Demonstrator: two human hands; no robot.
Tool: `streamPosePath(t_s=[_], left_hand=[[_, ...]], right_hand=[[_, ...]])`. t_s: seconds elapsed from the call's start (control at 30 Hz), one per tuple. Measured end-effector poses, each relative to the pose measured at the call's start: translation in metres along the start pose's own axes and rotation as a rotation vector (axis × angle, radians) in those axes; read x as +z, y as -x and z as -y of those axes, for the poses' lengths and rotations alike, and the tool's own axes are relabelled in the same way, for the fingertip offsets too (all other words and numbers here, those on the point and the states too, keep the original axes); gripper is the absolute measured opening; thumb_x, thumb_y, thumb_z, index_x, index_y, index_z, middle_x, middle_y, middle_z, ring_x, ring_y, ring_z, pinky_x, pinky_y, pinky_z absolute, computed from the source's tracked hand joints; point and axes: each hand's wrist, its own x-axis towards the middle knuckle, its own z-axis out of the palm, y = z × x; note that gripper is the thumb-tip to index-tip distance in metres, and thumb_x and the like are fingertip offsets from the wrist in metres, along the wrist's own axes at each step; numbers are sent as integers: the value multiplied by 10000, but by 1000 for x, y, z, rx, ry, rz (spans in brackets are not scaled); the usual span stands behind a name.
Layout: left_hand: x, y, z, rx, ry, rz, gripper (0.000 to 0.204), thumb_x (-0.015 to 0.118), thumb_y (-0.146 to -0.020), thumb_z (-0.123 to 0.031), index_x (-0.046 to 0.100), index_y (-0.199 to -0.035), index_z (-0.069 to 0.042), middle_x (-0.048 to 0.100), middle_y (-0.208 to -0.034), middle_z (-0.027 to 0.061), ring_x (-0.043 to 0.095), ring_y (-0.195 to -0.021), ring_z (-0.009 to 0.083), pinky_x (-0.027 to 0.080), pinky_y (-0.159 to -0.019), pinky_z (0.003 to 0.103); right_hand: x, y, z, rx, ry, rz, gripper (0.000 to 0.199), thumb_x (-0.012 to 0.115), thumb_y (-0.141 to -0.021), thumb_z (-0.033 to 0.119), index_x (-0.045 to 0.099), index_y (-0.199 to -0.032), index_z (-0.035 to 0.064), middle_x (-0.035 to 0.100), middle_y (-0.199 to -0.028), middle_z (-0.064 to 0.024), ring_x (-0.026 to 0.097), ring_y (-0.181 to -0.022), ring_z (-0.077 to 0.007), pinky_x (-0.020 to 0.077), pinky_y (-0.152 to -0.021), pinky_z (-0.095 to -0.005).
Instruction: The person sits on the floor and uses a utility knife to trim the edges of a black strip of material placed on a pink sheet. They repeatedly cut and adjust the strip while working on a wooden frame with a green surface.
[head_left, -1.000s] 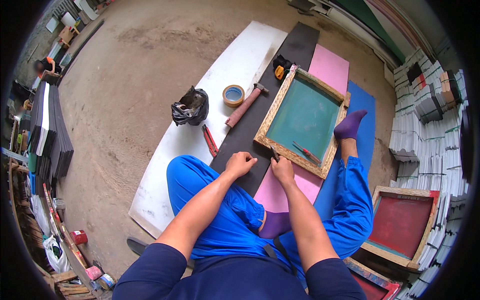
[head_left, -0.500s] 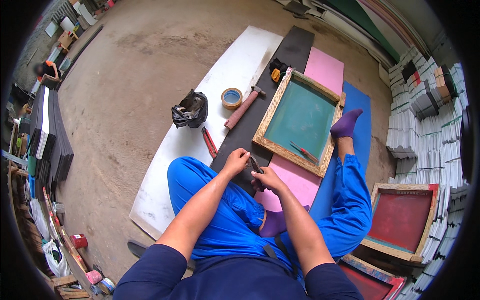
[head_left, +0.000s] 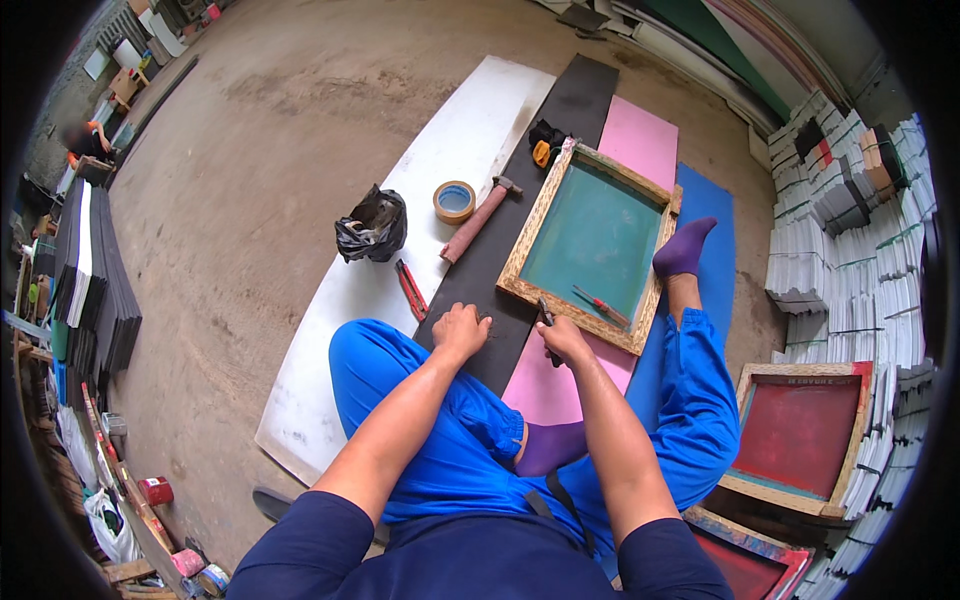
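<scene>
In my right hand [head_left: 566, 340] is a pair of dark pliers [head_left: 547, 322], its jaws pointing up toward the lower corner of a wooden frame [head_left: 516, 268]. The frame carries a green screen mesh [head_left: 592, 238], and a red-handled screwdriver [head_left: 600, 304] lies across its near part. My left hand [head_left: 461, 331] is low over the black board [head_left: 487, 300], near my bent knee. Its fingers are curled together, and whatever they may hold is hidden. Left of that hand lies a red utility knife [head_left: 411, 290] on the white board [head_left: 340, 350].
Beyond the knife are a black plastic bag [head_left: 372, 225], a tape roll [head_left: 454, 202] and a hammer [head_left: 480, 222]. Pink [head_left: 642, 145] and blue [head_left: 712, 230] boards lie to the right. Red-screened frames [head_left: 800, 430] lean by white stacks [head_left: 800, 265]. A person [head_left: 88, 142] sits far left.
My hands have moved apart. The pliers went right, toward the frame's corner, in my right hand, while my left hand came away from them to the left and down.
</scene>
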Motion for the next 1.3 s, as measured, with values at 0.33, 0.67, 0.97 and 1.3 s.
streamPosePath(t_s=[0.33, 0.67, 0.97, 1.3], left_hand=[[0, -1, -6, 33, 70, 61, 375, 675, -926, -436, 753, -1015, -80, 699, -1074, 165, 704, -1022, 357, 559, -872, 486], [-5, -1, -17, 77, 161, 71, 355, 682, -923, -424, 741, -928, -74, 707, -1026, 151, 706, -986, 349, 558, -846, 483], [-4, -9, -26, 61, 207, 82, 360, 677, -923, -425, 729, -893, -71, 711, -972, 143, 707, -960, 345, 555, -823, 483], [3, -12, -12, -51, 316, 106, 363, 673, -917, -431, 752, -953, -79, 752, -957, 157, 721, -958, 342, 553, -838, 474]], right_hand=[[-5, -6, 17, 48, 100, -17, 426, 618, -986, 290, 561, -733, -48, 625, -670, -154, 660, -562, -272, 508, -509, -434], [3, 17, 51, 153, 241, -84, 395, 586, -973, 271, 690, -857, -92, 701, -795, -256, 718, -648, -344, 571, -591, -465], [15, 14, 32, 83, 301, -212, 384, 591, -943, 295, 715, -1000, -64, 691, -1040, -338, 671, -1028, -493, 527, -921, -551], [36, 17, 23, 41, 282, -365, 395, 560, -976, 352, 669, -1126, 3, 703, -1055, -312, 667, -1036, -496, 522, -929, -561]])
